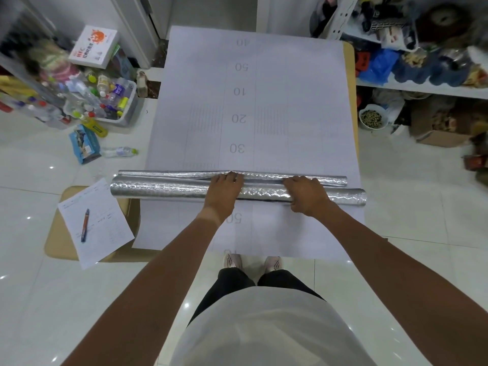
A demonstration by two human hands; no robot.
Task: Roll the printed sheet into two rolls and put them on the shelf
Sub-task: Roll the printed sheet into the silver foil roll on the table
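Printed sheet (253, 107): we keep it spread flat along the surface (350, 75), numbers facing away, so it can be rolled. Two silver rolls (163, 190): lying crosswise on the sheet. Left hand (224, 190) presses flat-fingered; right hand (306, 195) curls over the nearer roll, steadying it. Shelf (422, 88): right, cluttered.

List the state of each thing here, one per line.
Printed sheet: flat on the table, unrolled.
Near silver roll: rolled, lying across the sheet.
Far silver roll: rolled, flattened.
Left hand: resting on the rolls.
Right hand: gripping the near roll.
Pen: lying on a form.
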